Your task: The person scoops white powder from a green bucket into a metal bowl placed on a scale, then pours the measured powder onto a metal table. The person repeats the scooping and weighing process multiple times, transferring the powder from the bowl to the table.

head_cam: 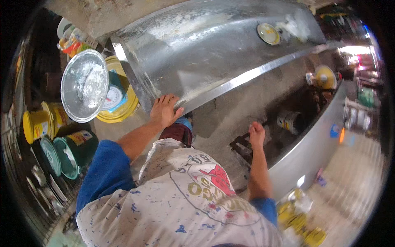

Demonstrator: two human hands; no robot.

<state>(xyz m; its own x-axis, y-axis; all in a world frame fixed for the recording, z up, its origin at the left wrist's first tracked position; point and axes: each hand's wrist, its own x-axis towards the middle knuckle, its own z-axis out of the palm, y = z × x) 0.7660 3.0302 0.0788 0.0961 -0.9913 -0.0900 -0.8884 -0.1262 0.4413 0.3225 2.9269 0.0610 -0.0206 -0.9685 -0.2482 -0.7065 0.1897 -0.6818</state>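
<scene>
My left hand [165, 111] rests on the near corner of a long sheet-metal trough [197, 58], thumb apart and fingers over the rim. A heap of white powder [294, 27] lies in the trough's far right end, and beside it is a round yellowish lid or dish [268, 34]. Left of the trough, a dial scale [111, 97] carries a wide metal bowl [85, 85] dusted with white; a yellow lid [131, 105] is under the scale. My right hand [257, 134] hangs in the air over the floor, fingers curled, with nothing visible in it.
Yellow buckets [37, 125] and a green bucket [69, 157] with its lid [51, 156] are at my left. On the right stands a metal panel [308, 148], with a container [290, 122] before it. A dark low stand [242, 148] sits below my right hand.
</scene>
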